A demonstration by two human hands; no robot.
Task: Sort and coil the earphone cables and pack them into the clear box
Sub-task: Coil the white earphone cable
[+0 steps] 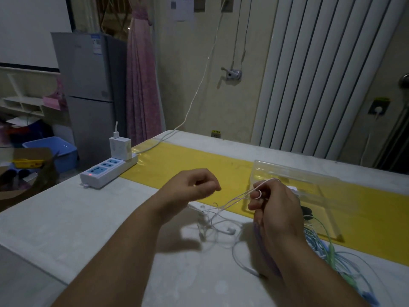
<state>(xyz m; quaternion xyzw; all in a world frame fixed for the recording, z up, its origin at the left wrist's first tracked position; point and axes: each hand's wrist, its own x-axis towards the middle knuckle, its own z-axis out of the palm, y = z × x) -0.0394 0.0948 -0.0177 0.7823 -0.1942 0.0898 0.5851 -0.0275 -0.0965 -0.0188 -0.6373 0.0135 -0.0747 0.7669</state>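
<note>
White earphone cable (pixel 223 209): one loop sits round the fingers of the right hand, strands run down left to a loose tangle on the near table, earbuds lying in it.
Right hand (pixel 274 207): fingers curled, gripping the white loop, held just in front of the clear box.
Left hand (pixel 190 187): raised left of the cable, fingers loosely curled with thumb toward fingertips — whether it pinches a strand, I cannot tell.
Other cables (pixel 327 251): blue and green ones heaped at near right, partly behind the right forearm, not yet sorted.
Clear box (pixel 287 173): on the yellow strip (pixel 177 165), right of centre; it looks empty, though glare makes this uncertain.
Step in hand: coiling the first white cable.
Next move: probably calls for the left hand to feed slack — freeing the tangle so turns stay even.
Power strip (pixel 108 171): far left, a white charger (pixel 120 147) plugged in.
Writing: none readable; labels on the grey fridge (pixel 88 89) are too small.
</note>
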